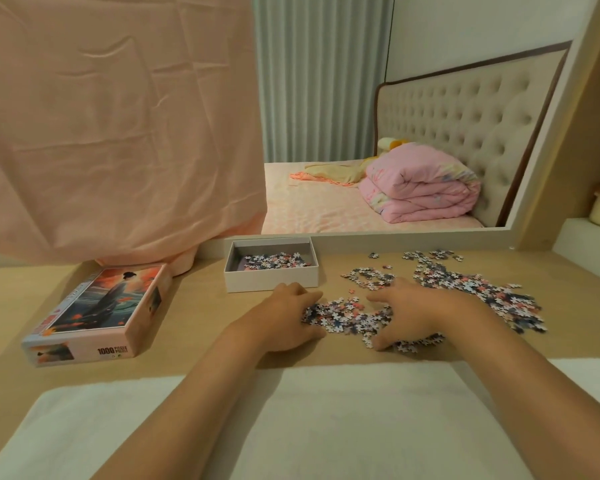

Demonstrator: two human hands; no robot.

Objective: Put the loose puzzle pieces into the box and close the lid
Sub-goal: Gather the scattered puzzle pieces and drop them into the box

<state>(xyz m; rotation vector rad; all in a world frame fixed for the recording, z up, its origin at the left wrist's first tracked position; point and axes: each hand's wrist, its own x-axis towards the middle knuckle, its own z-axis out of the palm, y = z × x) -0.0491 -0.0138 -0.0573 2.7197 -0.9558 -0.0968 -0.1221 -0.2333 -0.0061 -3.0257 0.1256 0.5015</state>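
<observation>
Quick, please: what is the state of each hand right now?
Left hand: fingers curled round the heap of puzzle pieces on the table.
Right hand: curled round the same heap, from the opposite side.

Both bare arms reach forward. The left hand [284, 318] and right hand [411, 317] face each other (palms inward), fingers curled round the heap of small pink, white and blue puzzle pieces [347, 317] between them.
</observation>
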